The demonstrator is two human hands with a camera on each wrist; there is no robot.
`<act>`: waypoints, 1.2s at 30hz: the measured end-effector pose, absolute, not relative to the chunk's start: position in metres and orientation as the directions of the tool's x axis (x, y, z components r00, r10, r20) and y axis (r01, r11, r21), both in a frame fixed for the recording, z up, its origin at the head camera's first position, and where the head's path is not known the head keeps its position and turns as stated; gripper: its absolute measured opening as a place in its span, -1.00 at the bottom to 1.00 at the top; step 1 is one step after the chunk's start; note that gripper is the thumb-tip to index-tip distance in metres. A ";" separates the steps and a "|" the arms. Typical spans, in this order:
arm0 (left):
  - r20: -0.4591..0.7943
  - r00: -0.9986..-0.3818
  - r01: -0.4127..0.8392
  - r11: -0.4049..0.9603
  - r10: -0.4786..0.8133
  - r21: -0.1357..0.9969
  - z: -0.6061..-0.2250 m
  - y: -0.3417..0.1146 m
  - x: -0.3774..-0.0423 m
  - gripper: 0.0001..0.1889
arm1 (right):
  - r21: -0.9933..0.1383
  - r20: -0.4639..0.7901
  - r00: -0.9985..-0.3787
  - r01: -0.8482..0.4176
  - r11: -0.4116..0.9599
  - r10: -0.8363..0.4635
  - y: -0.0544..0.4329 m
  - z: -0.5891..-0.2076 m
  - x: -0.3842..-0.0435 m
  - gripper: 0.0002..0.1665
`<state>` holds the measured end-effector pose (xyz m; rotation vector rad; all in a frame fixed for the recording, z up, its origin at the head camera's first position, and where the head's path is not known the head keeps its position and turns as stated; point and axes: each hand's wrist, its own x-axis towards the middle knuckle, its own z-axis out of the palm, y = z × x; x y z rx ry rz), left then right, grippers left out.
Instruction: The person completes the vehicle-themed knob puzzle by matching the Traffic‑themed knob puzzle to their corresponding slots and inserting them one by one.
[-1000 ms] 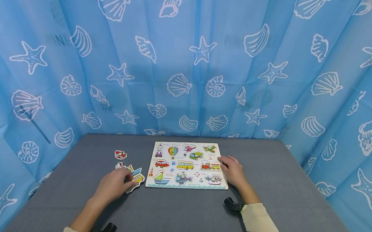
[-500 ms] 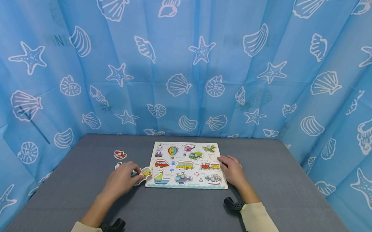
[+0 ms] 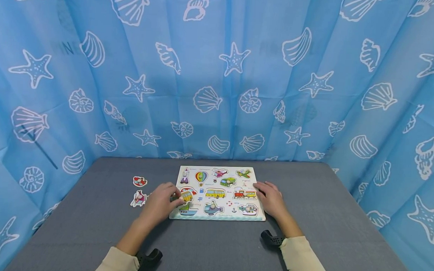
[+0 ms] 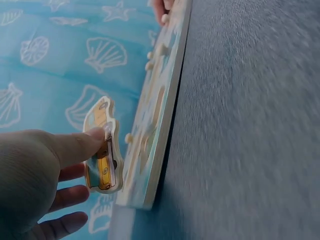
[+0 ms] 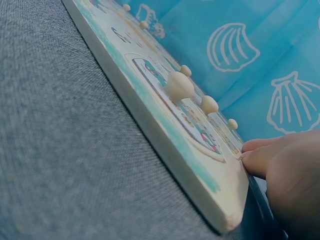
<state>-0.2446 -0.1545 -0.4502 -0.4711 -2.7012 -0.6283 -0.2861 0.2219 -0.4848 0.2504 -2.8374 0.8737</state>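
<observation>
My left hand (image 3: 160, 203) pinches a yellow bus puzzle piece (image 4: 104, 155) between thumb and fingers, holding it up over the left part of the puzzle board (image 3: 233, 170). In the head view the bus piece (image 3: 187, 196) overlaps the printed red car and sailing boat. The board shows vehicle pictures; knobbed pieces such as the ship (image 3: 248, 209), submarine (image 3: 213, 208) and train (image 3: 245, 194) sit in it. On the board's right edge rest the fingertips of my right hand (image 3: 272, 199), thumb near the side in the right wrist view.
Left of the board lie a red piece (image 3: 140, 182) and a pink-and-white piece (image 3: 138, 198). My left hand hides part of the table beside them. A blue curtain (image 3: 210, 123) with shell prints hangs behind the grey table (image 3: 213, 251).
My left hand has lifted the bus piece from the loose pieces at left and carried it right, over the board. The right hand and the board have stayed put.
</observation>
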 end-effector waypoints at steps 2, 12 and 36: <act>0.388 -0.889 0.392 0.845 0.244 0.365 -0.450 -0.149 -0.248 -0.79 | -0.544 0.202 -0.973 -0.204 0.814 -0.109 0.221 -0.485 -0.286 -0.57; 0.427 -0.867 0.425 0.830 0.258 0.361 -0.450 -0.119 -0.262 -0.79 | -0.538 0.211 -0.971 -0.209 0.817 -0.110 0.221 -0.486 -0.284 -0.57; 0.514 -0.823 0.484 0.773 0.242 0.411 -0.466 -0.064 -0.297 -0.79 | -0.529 0.240 -0.964 -0.230 0.817 -0.116 0.221 -0.485 -0.284 -0.58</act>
